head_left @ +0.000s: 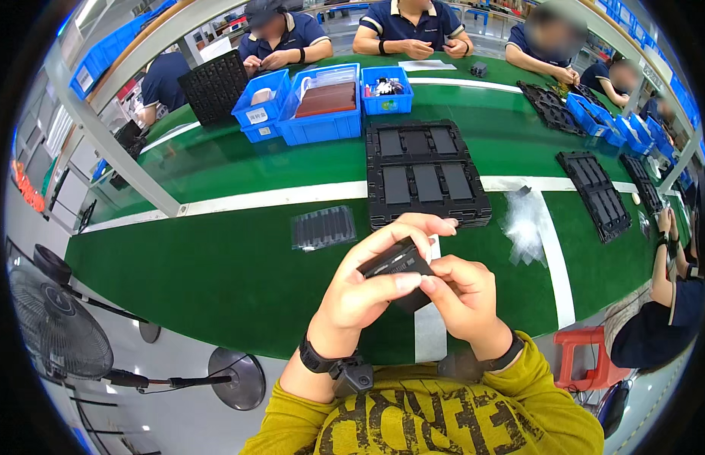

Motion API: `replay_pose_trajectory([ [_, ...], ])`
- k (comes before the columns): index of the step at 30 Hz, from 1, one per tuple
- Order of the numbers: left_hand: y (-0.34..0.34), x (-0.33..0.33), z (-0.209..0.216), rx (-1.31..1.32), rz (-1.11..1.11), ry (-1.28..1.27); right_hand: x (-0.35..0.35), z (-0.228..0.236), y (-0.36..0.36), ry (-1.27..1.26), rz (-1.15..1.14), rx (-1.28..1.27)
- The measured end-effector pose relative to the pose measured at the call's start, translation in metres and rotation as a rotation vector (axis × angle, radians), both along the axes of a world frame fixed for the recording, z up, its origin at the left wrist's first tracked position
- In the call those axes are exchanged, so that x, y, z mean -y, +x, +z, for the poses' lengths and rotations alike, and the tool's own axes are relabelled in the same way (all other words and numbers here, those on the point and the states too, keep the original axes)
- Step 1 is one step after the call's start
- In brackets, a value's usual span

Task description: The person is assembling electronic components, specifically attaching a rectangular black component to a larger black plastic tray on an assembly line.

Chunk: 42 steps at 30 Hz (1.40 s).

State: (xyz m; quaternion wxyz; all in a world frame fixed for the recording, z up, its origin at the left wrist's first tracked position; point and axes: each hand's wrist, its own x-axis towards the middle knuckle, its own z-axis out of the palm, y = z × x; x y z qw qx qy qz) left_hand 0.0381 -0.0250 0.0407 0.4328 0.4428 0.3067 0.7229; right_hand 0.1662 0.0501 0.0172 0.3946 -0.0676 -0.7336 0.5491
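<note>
Grasping a small black box [400, 265] in both hands, above the near edge of the green table [178, 292]; clasped from the left by the left hand [357, 296], with thumb across the near face and fingers curled round the far side, probably to keep it steady; pinched at the right by thumb and bent forefinger of the right hand [467, 299], perhaps to reach the edge without taking the weight; tilted, with pale markings turned upward, likely for an easy view; hard to tell, behind those fingertips, about anything thin pinched there too.

Lying between the two palms, touching the fingers of both; right of the left palm, left of the right one; in front of a stack of black trays [376, 189] bearing dark flat pieces [425, 184], apparently stacked for easy reach; flanked on the left by clear-wrapped dark strips [323, 228] and on the right by a heap of clear film [525, 227], both apart from the hands, presumably to stay out of the way.
</note>
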Motion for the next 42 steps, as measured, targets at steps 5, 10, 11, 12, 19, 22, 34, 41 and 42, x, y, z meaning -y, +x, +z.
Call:
replay_pose_trajectory([
  [5, 0.008, 0.006, 0.001, -0.118, -0.082, 0.052, -0.003, 0.0, 0.003, -0.137, 0.07, -0.061],
  [10, 0.011, 0.007, -0.002, -0.376, 0.131, 0.046, -0.014, 0.002, 0.001, -0.148, 0.096, -0.051],
  [11, 0.009, 0.007, -0.003, -0.396, 0.195, 0.046, -0.018, 0.01, 0.0, 0.082, -0.037, -0.045],
  [12, 0.006, 0.007, -0.003, -0.415, 0.258, 0.047, -0.021, 0.017, 0.001, 0.311, -0.171, -0.039],
  [19, 0.009, 0.012, 0.004, -0.784, 0.396, -0.005, -0.022, 0.049, 0.003, 0.644, -0.273, -0.083],
  [22, 0.011, 0.011, 0.004, -0.79, 0.387, 0.0, -0.022, 0.052, 0.004, 0.612, -0.301, -0.043],
  [34, 0.009, 0.008, -0.004, -0.86, 0.391, -0.012, -0.023, 0.043, -0.005, 0.655, -0.351, -0.079],
  [41, 0.008, -0.001, -0.01, -0.986, 0.576, -0.005, -0.017, 0.048, -0.006, 0.771, -0.426, 0.117],
  [42, 0.007, -0.001, -0.01, -0.987, 0.578, -0.005, -0.015, 0.048, -0.006, 0.779, -0.396, 0.144],
])
